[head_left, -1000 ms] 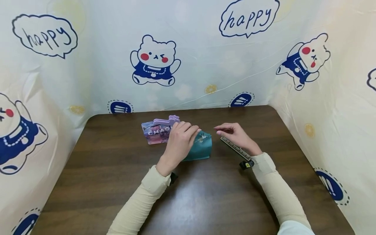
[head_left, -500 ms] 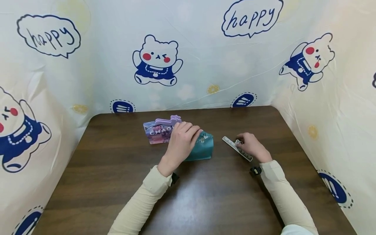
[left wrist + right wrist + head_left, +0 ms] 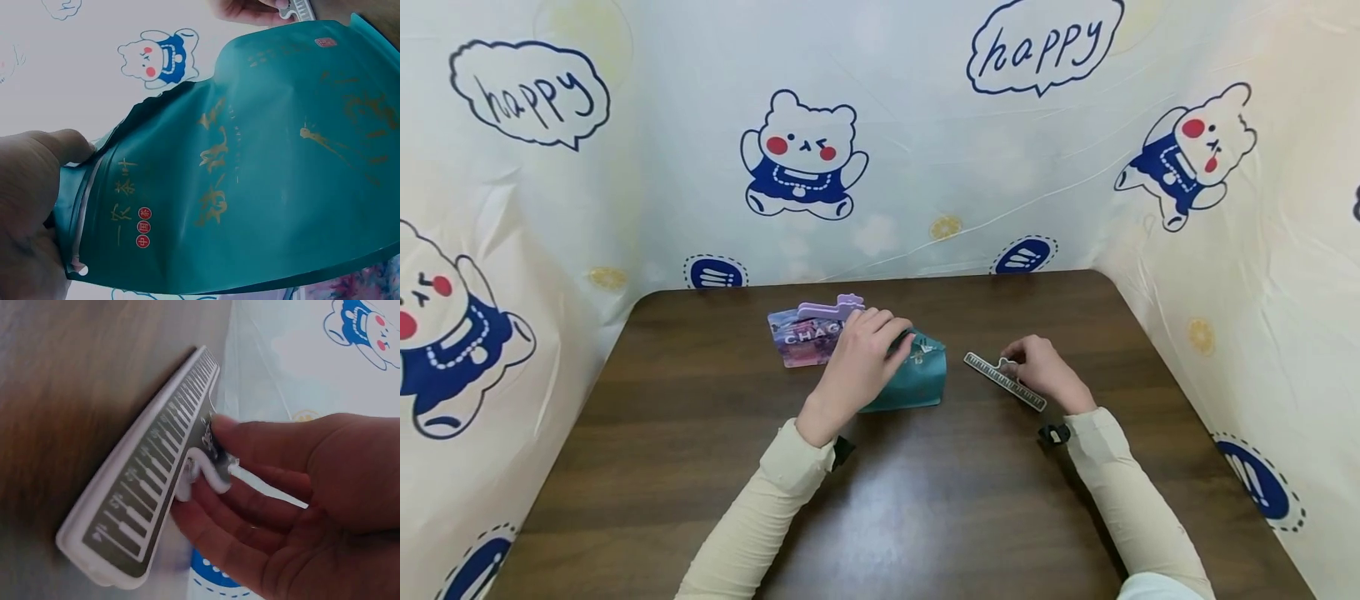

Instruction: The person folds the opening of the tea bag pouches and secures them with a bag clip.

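A teal foil tea bag (image 3: 921,379) with gold lettering stands tilted on the table, its top toward my left hand (image 3: 856,360). In the left wrist view that hand (image 3: 31,194) grips the bag's zip-edged top end, thumb on one side and fingers behind. My right hand (image 3: 1039,369) is to the right of the bag, pinching the handle of a long bag clip (image 3: 1000,379). Close up, the clip (image 3: 144,481) carries a piano-key print on its white bar, and my thumb presses its dark handle with the fingers opposite. The clip's bar lies slanted, low over the wood.
Behind my left hand lies a pink-blue printed pouch (image 3: 793,342), partly covered by the hand, with a purple clip (image 3: 827,311) along its top. The brown table (image 3: 700,458) ends at a printed cloth backdrop (image 3: 910,150) behind and at both sides.
My right hand has moved right and toward me, from above the clip onto its handle, and now pinches it. My left hand keeps its grip on the tea bag.
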`<state>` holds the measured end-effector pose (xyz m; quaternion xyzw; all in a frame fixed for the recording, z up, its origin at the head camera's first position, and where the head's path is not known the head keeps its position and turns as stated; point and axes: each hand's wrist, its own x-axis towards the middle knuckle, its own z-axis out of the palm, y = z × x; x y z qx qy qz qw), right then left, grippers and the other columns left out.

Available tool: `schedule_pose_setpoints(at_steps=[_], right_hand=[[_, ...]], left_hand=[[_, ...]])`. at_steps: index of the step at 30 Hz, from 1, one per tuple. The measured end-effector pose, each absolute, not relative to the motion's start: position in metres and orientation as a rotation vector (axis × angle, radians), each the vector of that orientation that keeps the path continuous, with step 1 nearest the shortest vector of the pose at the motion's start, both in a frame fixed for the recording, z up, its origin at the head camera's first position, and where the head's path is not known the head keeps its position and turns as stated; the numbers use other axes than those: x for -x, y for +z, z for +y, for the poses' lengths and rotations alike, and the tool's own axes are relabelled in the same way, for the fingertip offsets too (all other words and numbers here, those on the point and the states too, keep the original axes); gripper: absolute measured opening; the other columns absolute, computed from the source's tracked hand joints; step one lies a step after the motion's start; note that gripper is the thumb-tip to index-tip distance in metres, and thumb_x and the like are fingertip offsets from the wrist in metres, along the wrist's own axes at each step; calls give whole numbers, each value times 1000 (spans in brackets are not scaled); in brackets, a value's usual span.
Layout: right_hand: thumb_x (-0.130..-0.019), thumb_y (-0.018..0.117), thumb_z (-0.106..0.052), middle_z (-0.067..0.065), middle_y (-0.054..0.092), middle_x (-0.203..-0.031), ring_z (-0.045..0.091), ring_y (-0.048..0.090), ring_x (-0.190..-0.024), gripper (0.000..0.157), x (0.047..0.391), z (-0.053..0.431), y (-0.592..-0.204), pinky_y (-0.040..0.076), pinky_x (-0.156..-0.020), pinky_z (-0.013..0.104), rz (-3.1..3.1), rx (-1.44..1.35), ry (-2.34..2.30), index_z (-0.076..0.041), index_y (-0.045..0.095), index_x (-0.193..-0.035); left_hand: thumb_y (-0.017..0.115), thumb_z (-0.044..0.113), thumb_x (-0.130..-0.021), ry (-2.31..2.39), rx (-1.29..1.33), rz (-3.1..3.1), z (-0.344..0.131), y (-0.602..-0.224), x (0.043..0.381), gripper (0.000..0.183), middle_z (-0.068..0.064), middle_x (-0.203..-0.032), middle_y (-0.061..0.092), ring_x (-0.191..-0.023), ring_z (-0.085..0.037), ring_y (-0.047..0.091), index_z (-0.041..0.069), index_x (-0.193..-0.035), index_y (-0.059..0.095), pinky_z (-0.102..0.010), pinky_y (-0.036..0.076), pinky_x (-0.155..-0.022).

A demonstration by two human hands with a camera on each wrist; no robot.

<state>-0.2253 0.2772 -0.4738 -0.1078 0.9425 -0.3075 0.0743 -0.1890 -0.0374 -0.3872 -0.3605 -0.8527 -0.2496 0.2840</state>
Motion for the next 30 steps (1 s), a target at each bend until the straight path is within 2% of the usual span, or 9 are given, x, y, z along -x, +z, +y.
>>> schedule_pose_setpoints(at_steps=[8, 14, 20, 27, 30], right_hand=[[-75, 77, -10, 12, 67, -92, 20, 61, -80, 38, 221, 271, -461, 50, -72, 34, 2756, 379, -1025, 5, 65, -107], [-77, 75, -10, 9, 65, -89, 20, 57, -77, 30, 214, 267, -450, 48, -70, 32, 2736, 426, -995, 2, 67, -104], [-81, 72, -11, 7, 63, -92, 21, 59, -84, 23, 211, 263, -443, 50, -78, 38, 2749, 472, -1077, -6, 64, -102], [-77, 77, -15, 5, 66, -94, 18, 63, -81, 31, 210, 258, -430, 53, -77, 35, 2732, 589, -1309, -11, 66, -106], [-75, 78, -11, 7, 68, -96, 22, 66, -83, 34, 203, 253, -415, 53, -77, 34, 2651, 626, -1470, -8, 68, -107]], left_hand=[[64, 17, -88, -668, 974, -2270, -39, -388, 189, 12, 1, -85, 60, -76, -14, 49, 11, -97, 67, -31, 34, -69], [65, 17, -87, -661, 976, -2268, -39, -388, 190, 12, 1, -85, 61, -76, -14, 49, 11, -97, 67, -31, 35, -69], [65, 17, -87, -669, 981, -2272, -39, -389, 190, 12, 1, -85, 61, -76, -14, 50, 11, -97, 67, -31, 36, -71], [65, 17, -87, -670, 980, -2261, -39, -388, 191, 12, 1, -85, 61, -76, -14, 50, 11, -98, 67, -30, 35, -69], [65, 17, -87, -672, 984, -2257, -39, -388, 191, 12, 1, -85, 61, -76, -14, 50, 11, -97, 67, -30, 35, -69]])
